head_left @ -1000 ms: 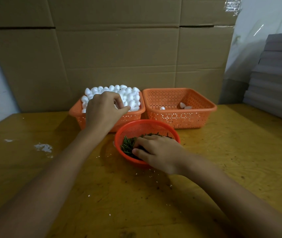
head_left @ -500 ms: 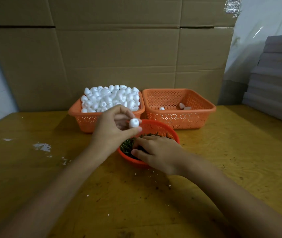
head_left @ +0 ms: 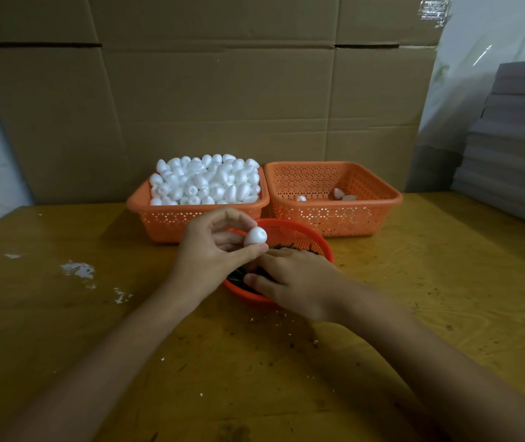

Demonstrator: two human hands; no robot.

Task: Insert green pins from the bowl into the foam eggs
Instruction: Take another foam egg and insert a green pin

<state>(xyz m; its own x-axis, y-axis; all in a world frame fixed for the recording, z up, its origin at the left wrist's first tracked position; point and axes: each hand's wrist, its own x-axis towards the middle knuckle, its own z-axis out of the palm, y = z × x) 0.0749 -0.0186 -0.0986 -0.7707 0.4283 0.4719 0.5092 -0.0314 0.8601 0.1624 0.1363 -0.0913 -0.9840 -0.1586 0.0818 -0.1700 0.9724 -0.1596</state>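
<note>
Right hand covers most green pins in bowl; its finger ends hidden behind left hand, grip undetermined. Foam egg underside masked by left thumb. Forearms cut at lower edge.

The yellow wooden counter carries a full orange basket at 11 o'clock, a near-empty orange basket at 1 o'clock, a red bowl at centre and white crumbs at 9 o'clock.

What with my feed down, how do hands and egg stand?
Left hand pinches white foam egg. Right hand in round red bowl of green pins, grip hidden. Nothing blocking.
</note>
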